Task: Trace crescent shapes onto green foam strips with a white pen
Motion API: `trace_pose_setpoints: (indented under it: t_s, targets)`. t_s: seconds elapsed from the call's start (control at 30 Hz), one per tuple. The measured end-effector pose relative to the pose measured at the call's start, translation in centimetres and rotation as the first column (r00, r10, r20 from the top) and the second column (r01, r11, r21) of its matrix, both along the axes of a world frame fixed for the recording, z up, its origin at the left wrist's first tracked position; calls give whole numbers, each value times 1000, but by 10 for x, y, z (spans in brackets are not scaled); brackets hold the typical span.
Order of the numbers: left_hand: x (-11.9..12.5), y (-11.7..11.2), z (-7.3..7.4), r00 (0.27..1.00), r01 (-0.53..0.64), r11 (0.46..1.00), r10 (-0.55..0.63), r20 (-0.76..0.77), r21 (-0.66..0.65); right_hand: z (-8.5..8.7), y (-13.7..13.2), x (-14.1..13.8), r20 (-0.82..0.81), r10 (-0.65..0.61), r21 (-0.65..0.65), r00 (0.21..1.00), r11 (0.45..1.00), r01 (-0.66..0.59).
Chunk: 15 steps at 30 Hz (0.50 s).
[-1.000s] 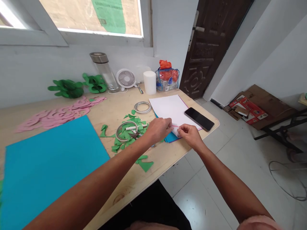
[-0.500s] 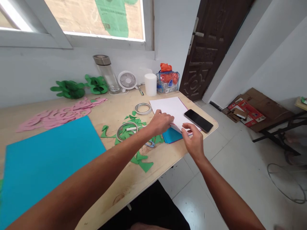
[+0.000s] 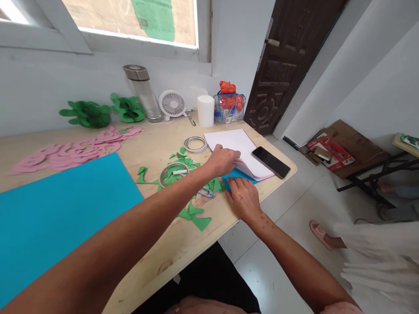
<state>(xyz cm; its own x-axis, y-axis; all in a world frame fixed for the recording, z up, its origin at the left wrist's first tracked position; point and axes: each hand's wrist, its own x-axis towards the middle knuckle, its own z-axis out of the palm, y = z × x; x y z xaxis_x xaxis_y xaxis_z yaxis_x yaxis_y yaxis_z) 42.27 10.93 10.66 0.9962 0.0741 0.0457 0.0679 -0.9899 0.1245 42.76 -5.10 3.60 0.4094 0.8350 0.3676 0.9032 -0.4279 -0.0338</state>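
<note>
Two bare hands work at the near right corner of the wooden table. Nearest, the right hand lies flat, fingers spread and gripping nothing, pressing on the blue sheet that pokes out from under the white paper stack. Just beyond it, the left hand has its fingers curled around the stack's near-left edge, which it holds lifted slightly off the blue sheet below. A pink edge shows along the stack's side. Left of the hands lie green paper scraps, a tape ring and the blue handle of what looks like scissors; a large blue sheet fills the near left. A black phone rests on the far right of the stack, close to the table's edge. Further back sit a second tape ring, pink cutouts, green shapes, a bottle, a small fan and a white cylinder.

As I judge it, lifting the stack higher could tilt the phone off toward the floor, and a sideways tug on the blue sheet might crease it or drag scraps along
</note>
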Motion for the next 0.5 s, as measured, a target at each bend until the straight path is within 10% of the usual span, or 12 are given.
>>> trace_pose_setpoints:
  t_s: [0.5]
  targets:
    - [-3,-1,9,995,89,991,-84,-46,100,25,-1,30,-110,-153,-54,982,987,148]
